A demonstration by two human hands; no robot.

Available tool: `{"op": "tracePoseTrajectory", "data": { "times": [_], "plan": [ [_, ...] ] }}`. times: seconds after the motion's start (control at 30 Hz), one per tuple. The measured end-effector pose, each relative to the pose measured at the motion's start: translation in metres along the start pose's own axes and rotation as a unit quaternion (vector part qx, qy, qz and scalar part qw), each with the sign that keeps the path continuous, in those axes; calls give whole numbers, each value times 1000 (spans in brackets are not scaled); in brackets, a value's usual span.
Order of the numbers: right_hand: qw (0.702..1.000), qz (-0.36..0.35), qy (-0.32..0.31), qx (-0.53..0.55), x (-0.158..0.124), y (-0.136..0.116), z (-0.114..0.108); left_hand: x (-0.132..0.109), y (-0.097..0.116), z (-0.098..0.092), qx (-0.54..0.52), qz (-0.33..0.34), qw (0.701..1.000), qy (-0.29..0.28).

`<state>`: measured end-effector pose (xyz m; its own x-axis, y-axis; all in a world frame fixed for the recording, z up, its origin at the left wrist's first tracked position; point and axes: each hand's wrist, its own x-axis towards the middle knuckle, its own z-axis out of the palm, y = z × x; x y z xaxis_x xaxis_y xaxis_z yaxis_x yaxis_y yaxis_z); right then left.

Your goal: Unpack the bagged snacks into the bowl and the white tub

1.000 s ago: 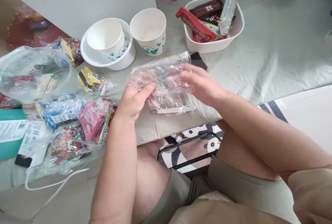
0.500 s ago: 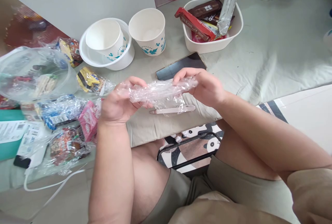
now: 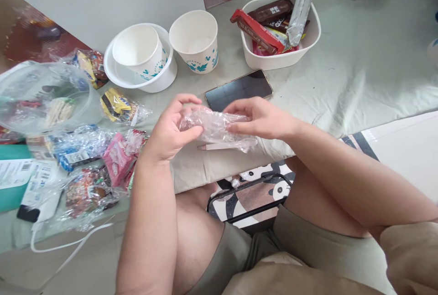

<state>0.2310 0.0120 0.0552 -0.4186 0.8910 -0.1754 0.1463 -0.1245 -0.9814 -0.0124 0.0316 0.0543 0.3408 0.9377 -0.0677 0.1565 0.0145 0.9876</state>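
A crumpled piece of clear plastic wrap [image 3: 214, 124] is held between my two hands, just over the table edge. My left hand [image 3: 174, 126] grips its left end, thumb in front and fingers behind. At the other end, my right hand [image 3: 258, 117] pinches it between thumb and fingers. Directly below lies a slim white pen-like stick [image 3: 227, 145], partly covered by the plastic. Behind my hands a dark-screened phone [image 3: 239, 89] rests flat on the cloth.
Paper cups [image 3: 194, 42] and a white bowl [image 3: 153, 83] stand at the back. A white tub [image 3: 280, 60] holds several wrapped bars. To the left are a clear plastic container [image 3: 51, 99], several snack packets [image 3: 118, 156] and a white cable [image 3: 71, 247]. A panda-patterned surface [image 3: 253, 199] shows below.
My hands have come closer together and slightly lower. The plastic wrap between them has gone from stretched out to more bunched up.
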Motion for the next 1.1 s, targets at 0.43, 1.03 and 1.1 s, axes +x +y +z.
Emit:
{"op": "tracePoseTrajectory", "data": {
  "times": [0.43, 1.03, 1.1],
  "plan": [
    [989, -146, 19, -1, -2, -1, 8, -2, 9, 41, 97, 61, 993, 13],
    [926, -193, 316, -75, 11, -9, 7, 2, 0, 14, -67, 16, 987, 143],
    [893, -228, 352, -161, 26, -27, 2, -2, 1, 12, -59, 21, 989, 135]
  ]
}}
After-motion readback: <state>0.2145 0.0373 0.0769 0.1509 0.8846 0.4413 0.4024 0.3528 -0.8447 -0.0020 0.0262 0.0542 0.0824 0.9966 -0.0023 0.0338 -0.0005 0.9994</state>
